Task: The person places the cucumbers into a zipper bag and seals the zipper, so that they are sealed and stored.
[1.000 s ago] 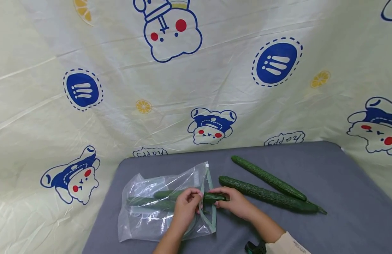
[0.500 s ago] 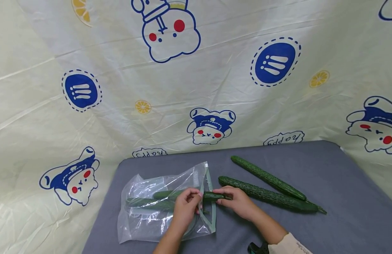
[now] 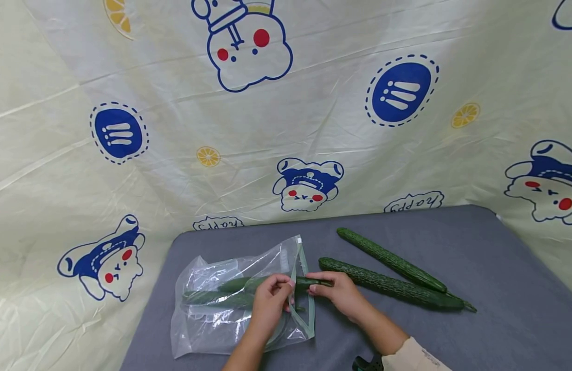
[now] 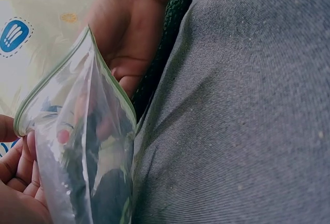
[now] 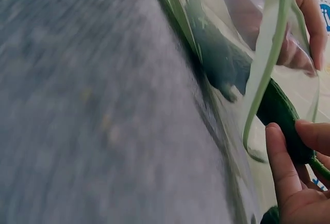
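A clear zip bag (image 3: 202, 332) with a pale green zip edge lies on its side, its mouth facing right. My left hand (image 3: 269, 299) pinches the rim of that mouth between thumb and fingers. One cucumber (image 3: 204, 298) lies wholly or nearly wholly inside. My right hand (image 3: 341, 294) grips a second cucumber (image 5: 282, 113) by its stem end, at the bag's mouth. Most of this cucumber is inside the plastic, above the first one in the head view. In the left wrist view, the bag's zip edge (image 4: 116, 87) gapes open and the right hand (image 4: 131, 33) is behind it.
Two more cucumbers, a rear one (image 3: 390, 257) and a nearer one (image 3: 388, 283), lie slanted right of the bag, their stem ends close together. A grey cloth (image 3: 499, 309) covers the table. Behind it hangs a cream curtain (image 3: 249, 123) with cartoon prints.
My right hand has moved slightly left, sliding the held cucumber deeper into the bag. My left hand stays at the rim. The loose cucumbers have not moved.
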The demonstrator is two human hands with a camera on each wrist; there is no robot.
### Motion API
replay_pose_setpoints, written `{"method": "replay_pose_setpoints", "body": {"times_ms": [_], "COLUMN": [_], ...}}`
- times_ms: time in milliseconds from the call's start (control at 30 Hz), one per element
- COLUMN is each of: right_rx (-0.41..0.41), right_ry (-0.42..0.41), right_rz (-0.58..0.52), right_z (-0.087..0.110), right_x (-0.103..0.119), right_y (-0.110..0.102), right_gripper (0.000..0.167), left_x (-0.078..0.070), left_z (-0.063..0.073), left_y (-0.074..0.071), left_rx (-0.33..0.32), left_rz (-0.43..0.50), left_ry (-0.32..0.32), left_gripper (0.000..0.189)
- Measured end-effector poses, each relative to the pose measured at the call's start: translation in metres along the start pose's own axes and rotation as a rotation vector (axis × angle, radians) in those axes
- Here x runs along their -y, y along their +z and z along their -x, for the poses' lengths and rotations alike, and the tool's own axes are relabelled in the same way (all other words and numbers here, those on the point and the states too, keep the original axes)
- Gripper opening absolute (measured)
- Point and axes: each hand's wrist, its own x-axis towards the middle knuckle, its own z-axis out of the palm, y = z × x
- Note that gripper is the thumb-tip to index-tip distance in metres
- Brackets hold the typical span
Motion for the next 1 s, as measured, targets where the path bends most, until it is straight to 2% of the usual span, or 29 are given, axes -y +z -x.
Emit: {"method": "replay_pose_setpoints", "body": {"times_ms": [167, 333, 567, 700, 1000], "right_rx": [0.022, 0.054, 0.064, 0.073, 0.087], "right_ry": [-0.002, 0.048, 0.072, 0.056, -0.006], "right_rz": [-0.061, -0.149, -0.201, -0.208, -0.119], "right_z": [-0.006, -0.01, -0.016, -0.021, -0.029], "right_x": [-0.001, -0.002, 0.001, 0.0, -0.009], "right_y": [0.009, 0.017, 0.028, 0.033, 0.043], "right_gripper": [0.041, 0.045, 0.048, 0.048, 0.036], "left_x": [0.0, 0.001, 0.001, 0.0, -0.001], "left_z": [0.0, 0.0, 0.002, 0.001, 0.001], "left_y": [0.001, 0.001, 0.0, 0.001, 0.002], "left_rx": [-0.005, 0.0, 0.015, 0.009, 0.012], "left_rz": [-0.002, 0.002, 0.012, 0.008, 0.015], "left_ry": [-0.008, -0.01, -0.001, 0.004, -0.007], "left_gripper": [0.018, 0.019, 0.019, 0.018, 0.02]}}
